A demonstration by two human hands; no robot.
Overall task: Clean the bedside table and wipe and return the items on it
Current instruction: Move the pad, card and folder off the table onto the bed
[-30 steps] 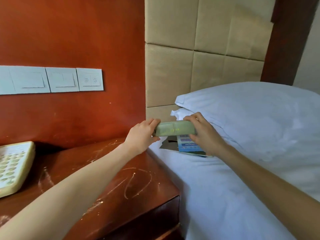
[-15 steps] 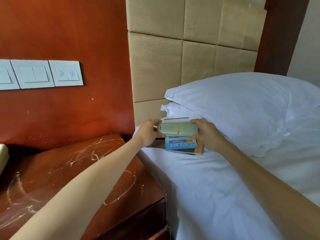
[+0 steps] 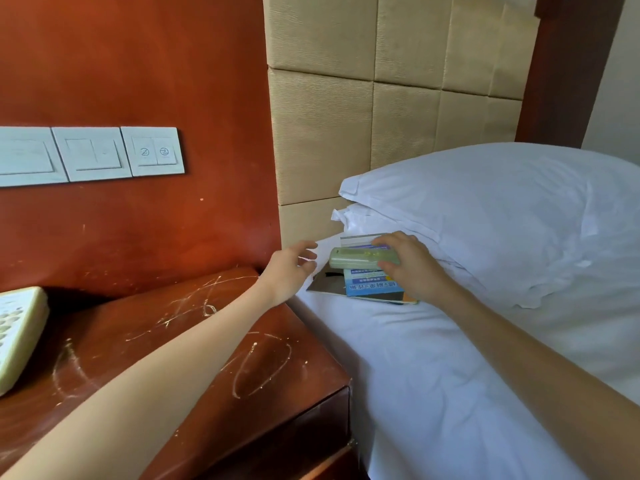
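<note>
A pale green remote control [image 3: 356, 257] lies across a small stack of booklets [image 3: 367, 289] on the white bed, close to the pillow. My right hand [image 3: 412, 265] grips the remote's right end, fingers curled over it. My left hand [image 3: 289, 271] hovers just left of the remote with loosely spread fingers, holding nothing. The bedside table [image 3: 214, 344] is a scratched reddish-brown wooden top with chalky marks, under my left forearm.
A cream telephone [image 3: 17, 334] sits at the table's left edge. White wall switches [image 3: 93, 154] are mounted on the red panel above. A white pillow [image 3: 502, 216] leans on the beige padded headboard [image 3: 381, 98]. White sheet [image 3: 433, 393] covers the bed.
My left hand has let go of the remote's left end and drawn back a little. The remote has come down onto the booklets, still held by my right hand.
</note>
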